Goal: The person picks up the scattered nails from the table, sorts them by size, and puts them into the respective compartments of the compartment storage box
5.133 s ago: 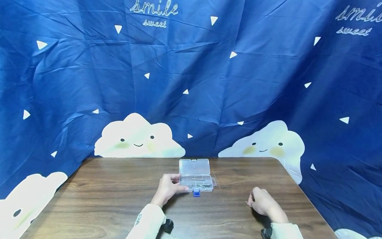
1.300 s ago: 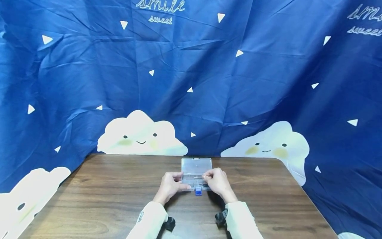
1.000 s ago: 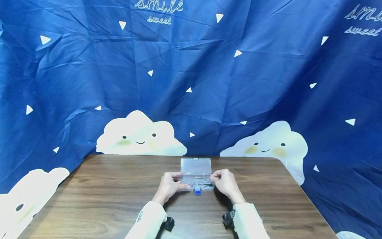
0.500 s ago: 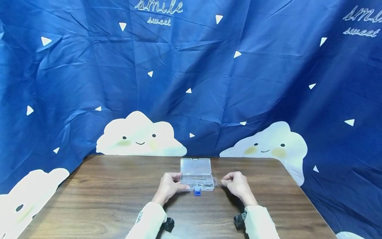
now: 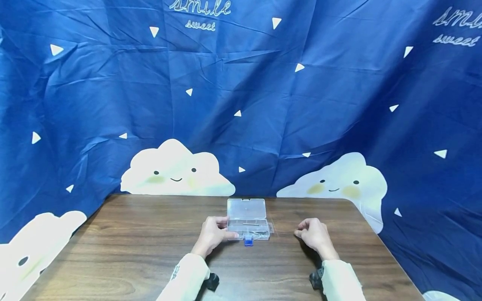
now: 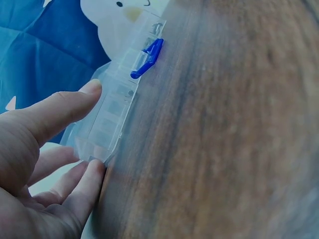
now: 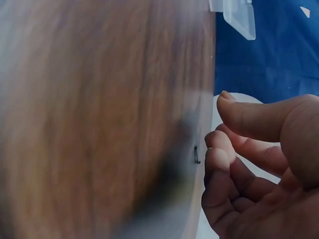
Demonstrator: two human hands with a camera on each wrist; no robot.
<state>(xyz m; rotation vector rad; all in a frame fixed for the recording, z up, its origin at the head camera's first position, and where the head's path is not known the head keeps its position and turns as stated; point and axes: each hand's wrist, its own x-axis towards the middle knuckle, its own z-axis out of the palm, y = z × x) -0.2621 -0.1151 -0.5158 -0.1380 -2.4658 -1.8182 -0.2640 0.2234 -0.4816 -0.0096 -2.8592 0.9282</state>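
A small clear plastic storage box stands at the table's far middle, its lid raised and its blue latch hanging at the front. Thin metal pieces lie inside; their exact kind is too small to tell. My left hand holds the box's left end, thumb in front and fingers behind. My right hand is over the table to the right of the box, apart from it. Its thumb and curled fingers show a gap in the right wrist view, with a tiny dark thin piece beside the fingertips.
The brown wood-grain table ends at a far edge just behind the box. A blue curtain with white clouds hangs beyond it. A clear tab sticks out from the box's right end.
My right hand was at the box's open compartments and has moved away to the right along the table. My left hand keeps holding the box, which stays in place.
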